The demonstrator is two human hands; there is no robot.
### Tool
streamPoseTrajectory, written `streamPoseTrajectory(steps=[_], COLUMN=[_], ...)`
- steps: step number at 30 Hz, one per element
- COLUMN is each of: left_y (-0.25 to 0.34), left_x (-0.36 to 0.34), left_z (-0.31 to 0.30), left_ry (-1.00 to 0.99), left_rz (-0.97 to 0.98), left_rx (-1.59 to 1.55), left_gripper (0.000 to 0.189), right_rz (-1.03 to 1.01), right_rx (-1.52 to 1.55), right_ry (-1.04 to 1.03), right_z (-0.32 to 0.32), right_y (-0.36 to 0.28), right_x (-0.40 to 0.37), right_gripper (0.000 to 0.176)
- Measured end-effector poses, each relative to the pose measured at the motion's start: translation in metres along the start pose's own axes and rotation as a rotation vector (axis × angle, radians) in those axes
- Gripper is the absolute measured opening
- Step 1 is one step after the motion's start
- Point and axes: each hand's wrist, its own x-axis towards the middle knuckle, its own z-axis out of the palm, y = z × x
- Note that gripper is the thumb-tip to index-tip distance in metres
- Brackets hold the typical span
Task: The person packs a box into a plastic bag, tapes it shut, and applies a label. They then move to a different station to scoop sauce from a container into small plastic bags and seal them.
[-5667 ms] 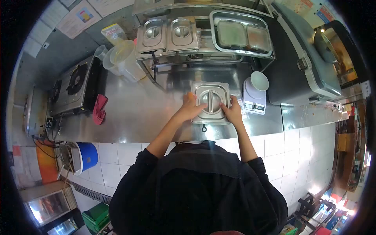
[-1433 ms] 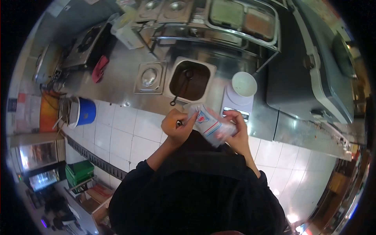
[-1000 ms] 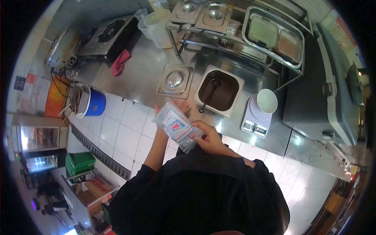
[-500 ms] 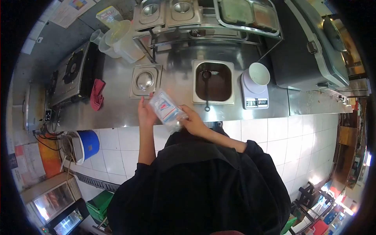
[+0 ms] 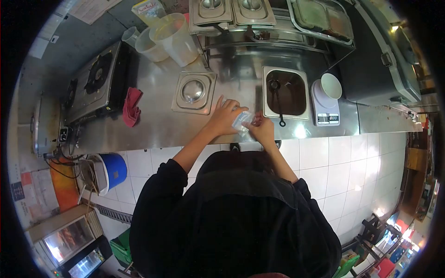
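Note:
A clear plastic packet with printed lettering [image 5: 242, 121] is held low over the front edge of the steel counter. My left hand [image 5: 224, 117] lies across its left part with the fingers wrapped over it, hiding most of that side. At the packet's right end, my right hand [image 5: 262, 131] is closed with its fingertips pinching the plastic. Just behind my left hand sits a steel lid with a round dome [image 5: 192, 90]. To the right of my hands, a steel pan of dark brown liquid [image 5: 306, 95] has a black ladle [image 5: 279, 104] resting in it.
A white kitchen scale [image 5: 326, 109] carries a pale bowl [image 5: 331, 86] at right. Leftward are a red cloth [image 5: 132, 107], a gas stove [image 5: 95, 81] and plastic jugs [image 5: 178, 41]. A metal rack [image 5: 273, 45] stands behind; a blue-and-white bucket [image 5: 114, 169] is on the floor.
The packet has moved right and turned in my hands. My left hand has gone from under its edge to over it, and my right hand now pinches its end. The view has shifted.

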Motion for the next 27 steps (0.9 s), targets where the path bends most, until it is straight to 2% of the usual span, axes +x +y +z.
streamPoseTrajectory(steps=[2, 5, 7, 8, 10, 13, 16, 18, 19, 21, 22, 24, 25, 26, 27], left_y=[0.001, -0.002, -0.007, -0.01, -0.022, -0.036, -0.021, -0.017, -0.014, -0.006, -0.005, -0.001, -0.002, -0.005, -0.005], left_x=[0.001, -0.001, 0.001, 0.002, 0.005, 0.009, 0.007, 0.005, 0.004, -0.001, -0.002, -0.004, -0.006, -0.008, -0.007], left_z=[0.001, 0.0, -0.004, -0.009, -0.014, -0.018, -0.033, -0.035, -0.032, -0.015, -0.008, 0.004, 0.007, 0.008, 0.007], left_ry=[0.019, 0.034, 0.038, 0.026, 0.016, -0.052, -0.094, 0.046, 0.047, 0.186, 0.183, 0.173, 0.17, 0.27, 0.368], left_rz=[0.001, -0.016, -0.024, -0.03, -0.037, -0.092, -0.189, -0.07, -0.065, -0.09, -0.085, -0.308, -0.302, -0.278, -0.243], left_rx=[0.007, 0.05, 0.086, 0.104, 0.119, 0.285, 0.382, -0.178, -0.177, -0.558, -0.561, -0.662, -0.665, -0.431, -0.203], left_gripper=[0.078, 0.076, 0.076, 0.075, 0.075, 0.074, 0.083, 0.087, 0.087, 0.076, 0.076, 0.066, 0.066, 0.063, 0.06], right_rz=[0.04, 0.083, 0.186, 0.186, 0.247, 0.247, 0.227, 0.237, 0.241, 0.249, 0.259, 0.271, 0.259, 0.247, 0.25], right_rx=[-0.063, 0.007, 0.227, 0.226, 0.352, 0.495, 0.51, 0.487, 0.49, 0.492, 0.436, 0.377, 0.245, 0.113, 0.105], right_ry=[0.001, -0.036, -0.033, -0.033, 0.074, 0.102, 0.105, 0.109, 0.136, 0.169, 0.172, 0.178, 0.2, 0.228, 0.249], right_z=[0.0, 0.01, 0.011, 0.01, 0.007, 0.003, -0.002, -0.005, -0.006, -0.005, -0.004, -0.009, -0.011, -0.012, -0.009], right_y=[0.0, 0.005, -0.006, -0.011, -0.016, 0.005, 0.001, -0.003, -0.003, 0.005, 0.013, 0.007, 0.003, -0.003, 0.002], right_x=[-0.002, -0.004, -0.004, -0.005, -0.01, -0.013, -0.024, -0.029, -0.031, -0.031, -0.028, -0.027, -0.027, -0.028, -0.029], right_gripper=[0.032, 0.024, 0.019, 0.019, 0.017, 0.015, 0.011, 0.01, 0.011, 0.012, 0.015, 0.02, 0.027, 0.036, 0.036])
